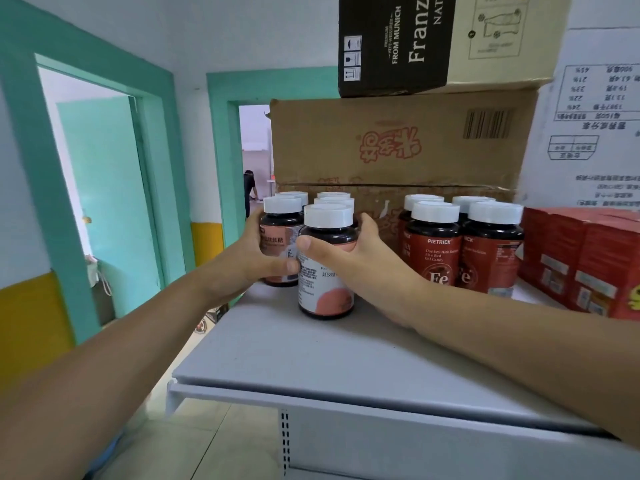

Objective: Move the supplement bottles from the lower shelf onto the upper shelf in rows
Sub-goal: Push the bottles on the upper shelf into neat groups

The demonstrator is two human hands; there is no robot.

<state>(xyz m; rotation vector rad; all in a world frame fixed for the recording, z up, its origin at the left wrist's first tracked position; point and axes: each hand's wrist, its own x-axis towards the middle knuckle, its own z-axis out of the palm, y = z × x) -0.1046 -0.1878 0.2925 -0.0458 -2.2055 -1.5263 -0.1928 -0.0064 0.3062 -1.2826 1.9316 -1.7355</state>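
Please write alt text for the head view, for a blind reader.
A left hand grips one pink-labelled bottle and a right hand grips a nearer bottle, on a grey shelf. Red-labelled bottles and red cartons stand to their right, cardboard boxes behind.

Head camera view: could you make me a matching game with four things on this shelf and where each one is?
Things:
1. front pink-label bottle
2. red-label bottles
3. red boxes
4. black carton

Places:
A. on top of the brown carton
B. at the far right of the shelf
C. held by the right hand
D. just left of the red boxes

Pairs: 1-C, 2-D, 3-B, 4-A.
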